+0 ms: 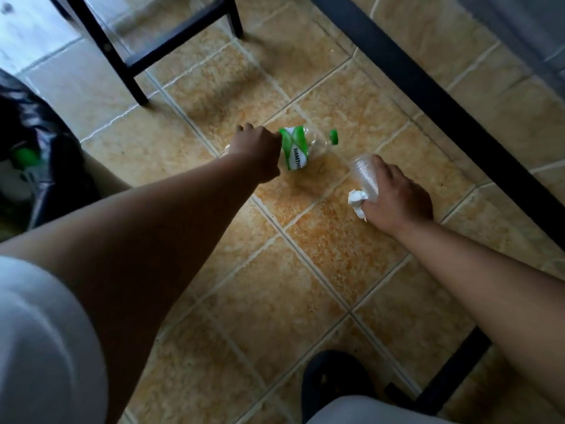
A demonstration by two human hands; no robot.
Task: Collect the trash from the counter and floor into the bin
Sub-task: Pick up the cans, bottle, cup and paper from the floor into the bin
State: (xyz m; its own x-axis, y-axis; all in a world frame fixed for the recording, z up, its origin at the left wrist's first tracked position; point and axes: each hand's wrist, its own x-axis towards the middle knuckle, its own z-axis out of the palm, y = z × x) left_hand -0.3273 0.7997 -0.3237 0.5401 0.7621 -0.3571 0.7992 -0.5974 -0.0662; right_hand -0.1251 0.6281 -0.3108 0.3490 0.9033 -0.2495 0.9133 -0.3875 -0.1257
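Note:
My left hand is closed around the base of a clear plastic bottle with a green-and-white label and a green cap, just above the tan tiled floor. My right hand grips a clear ribbed plastic cup and a crumpled white tissue together, low over the floor. At the far left stands the bin with a black bag; a green-capped bottle lies inside it.
A black stool's legs stand at the upper left. A black table frame runs diagonally down the right, with another bar at the lower right. My dark slipper is at the bottom.

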